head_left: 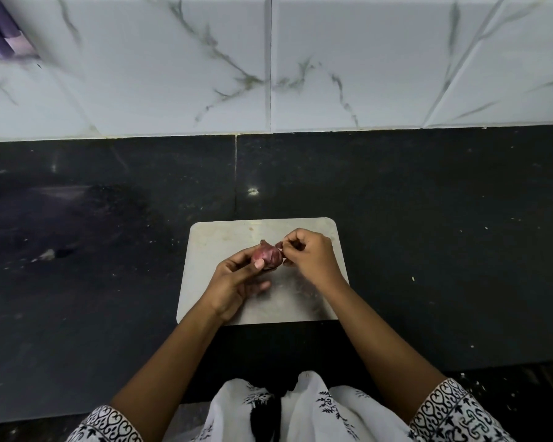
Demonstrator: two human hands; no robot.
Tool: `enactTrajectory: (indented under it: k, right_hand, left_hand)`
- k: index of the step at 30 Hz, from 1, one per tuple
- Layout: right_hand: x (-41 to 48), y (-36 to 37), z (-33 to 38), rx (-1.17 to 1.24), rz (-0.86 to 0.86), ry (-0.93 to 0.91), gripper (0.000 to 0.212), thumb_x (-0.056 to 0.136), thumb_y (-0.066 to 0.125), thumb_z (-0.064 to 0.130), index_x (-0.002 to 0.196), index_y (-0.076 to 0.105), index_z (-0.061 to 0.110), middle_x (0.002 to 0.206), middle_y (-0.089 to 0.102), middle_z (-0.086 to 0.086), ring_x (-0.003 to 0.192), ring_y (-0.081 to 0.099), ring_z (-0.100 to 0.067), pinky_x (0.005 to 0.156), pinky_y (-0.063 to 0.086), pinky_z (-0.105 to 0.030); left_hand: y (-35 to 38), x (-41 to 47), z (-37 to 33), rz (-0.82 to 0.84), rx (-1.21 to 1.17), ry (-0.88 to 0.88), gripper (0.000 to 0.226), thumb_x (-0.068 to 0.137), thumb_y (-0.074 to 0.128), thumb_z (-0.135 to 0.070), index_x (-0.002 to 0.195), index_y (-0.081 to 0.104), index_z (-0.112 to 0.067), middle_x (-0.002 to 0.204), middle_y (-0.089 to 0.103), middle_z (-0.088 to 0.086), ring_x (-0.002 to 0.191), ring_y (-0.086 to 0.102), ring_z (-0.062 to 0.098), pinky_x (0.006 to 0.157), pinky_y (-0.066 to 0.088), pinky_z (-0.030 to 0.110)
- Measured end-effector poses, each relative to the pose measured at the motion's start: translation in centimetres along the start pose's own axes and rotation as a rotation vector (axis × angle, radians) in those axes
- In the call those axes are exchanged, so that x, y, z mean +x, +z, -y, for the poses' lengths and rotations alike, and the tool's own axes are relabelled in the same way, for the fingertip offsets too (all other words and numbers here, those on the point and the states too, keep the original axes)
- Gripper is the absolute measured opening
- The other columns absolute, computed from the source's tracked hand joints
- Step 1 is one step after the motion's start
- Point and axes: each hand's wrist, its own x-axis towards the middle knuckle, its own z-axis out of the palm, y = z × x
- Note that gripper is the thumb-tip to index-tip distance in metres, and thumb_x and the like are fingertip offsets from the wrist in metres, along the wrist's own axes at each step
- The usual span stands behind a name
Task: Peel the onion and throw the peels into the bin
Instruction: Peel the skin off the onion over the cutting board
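Over a dark worktop (109, 250), the left hand (237, 282) cradles the onion (266, 256) while right-hand fingers (292, 245) pinch a peel (279, 245) at its right side.

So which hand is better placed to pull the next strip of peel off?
Right. The right hand pinches a loose peel flap on the onion, while the left hand grips the onion above the cutting board, so the left likely serves best for steadying.
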Motion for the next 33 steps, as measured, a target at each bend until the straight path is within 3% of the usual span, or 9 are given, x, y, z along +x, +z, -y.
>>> enactTrajectory:
  k: [3,5,7,12,14,18,22,26,33]
  right_hand:
    - [0.3,-0.2,-0.9,-0.216,-0.048,-0.029,0.006,0.082,0.067,0.01,0.075,0.068,0.009,0.074,0.071,-0.001,0.064,0.063,-0.006,0.065,0.053,-0.025]
    - [0.1,-0.5,-1.3,-0.296,-0.025,-0.031,0.006,0.082,0.068,0.013,0.077,0.067,0.009,0.072,0.07,-0.001,0.062,0.061,-0.01,0.063,0.05,-0.024]
    - [-0.3,-0.5,-1.4,-0.358,0.021,-0.059,0.005,0.081,0.069,0.013,0.081,0.067,0.009,0.074,0.068,-0.002,0.065,0.061,-0.013,0.063,0.049,-0.023]
    - [-0.6,-0.7,-1.5,-0.524,0.135,-0.224,0.021,0.088,0.061,0.018,0.108,0.069,0.015,0.104,0.068,-0.004,0.089,0.064,-0.02,0.081,0.051,-0.033]
    - [-0.8,-1.3,-1.2,-0.554,0.124,-0.261,0.02,0.089,0.06,0.022,0.106,0.07,0.017,0.106,0.067,0.0,0.09,0.063,-0.018,0.08,0.05,-0.034]
    - [-1.1,-1.8,-0.7,-0.356,0.075,-0.342,0.01,0.081,0.069,0.016,0.091,0.07,0.015,0.096,0.062,0.005,0.081,0.061,-0.006,0.075,0.053,-0.033]
    - [-1.4,-1.7,0.1,-0.294,0.163,-0.447,0.033,0.081,0.07,0.018,0.112,0.06,0.019,0.112,0.056,0.006,0.094,0.055,0.0,0.072,0.053,-0.021]
    - [-1.0,-1.5,0.5,-0.458,0.214,-0.546,0.039,0.077,0.073,0.025,0.112,0.057,0.02,0.116,0.054,0.003,0.102,0.056,-0.012,0.075,0.055,-0.034]
    - [-0.4,-1.9,0.8,-0.39,0.255,-0.524,0.035,0.068,0.081,0.029,0.088,0.056,0.015,0.092,0.053,0.007,0.078,0.055,-0.006,0.067,0.054,-0.036]
  left_hand:
    - [0.0,0.2,0.2,0.042,-0.051,-0.013,0.063,0.049,0.091,-0.027,0.106,0.07,-0.013,0.103,0.072,0.009,0.092,0.07,0.02,0.059,0.059,0.029]
    - [0.2,0.2,0.1,0.019,-0.081,-0.029,0.043,0.065,0.077,-0.014,0.107,0.068,-0.013,0.099,0.073,0.008,0.092,0.069,0.02,0.059,0.059,0.029]
    - [0.2,0.3,0.1,-0.009,-0.093,-0.031,0.038,0.073,0.063,-0.008,0.11,0.064,-0.014,0.097,0.073,0.006,0.089,0.07,0.017,0.059,0.059,0.028]
    - [0.6,0.4,-0.1,-0.064,-0.1,-0.064,0.027,0.092,0.044,-0.008,0.111,0.062,-0.015,0.101,0.068,0.009,0.091,0.067,0.019,0.061,0.059,0.029]
    - [0.8,0.4,-0.2,-0.068,-0.122,-0.079,0.028,0.094,0.039,-0.01,0.111,0.061,-0.015,0.097,0.069,0.009,0.086,0.069,0.018,0.06,0.059,0.028]
    - [1.1,0.2,-0.4,-0.048,-0.11,-0.092,0.029,0.096,0.035,-0.013,0.111,0.06,-0.015,0.086,0.074,0.005,0.079,0.072,0.015,0.058,0.056,0.026]
    - [1.2,0.1,-0.4,-0.069,-0.045,-0.071,0.028,0.096,0.039,-0.015,0.108,0.063,-0.015,0.094,0.07,0.009,0.085,0.066,0.018,0.061,0.054,0.027]
    - [1.6,0.1,-0.5,-0.074,0.014,-0.077,0.027,0.097,0.042,-0.022,0.109,0.064,-0.011,0.1,0.07,0.012,0.083,0.064,0.021,0.062,0.054,0.027]
    - [1.6,-0.1,-0.8,-0.093,0.093,-0.107,0.028,0.096,0.048,-0.026,0.102,0.067,-0.005,0.089,0.071,0.011,0.073,0.069,0.019,0.06,0.058,0.026]
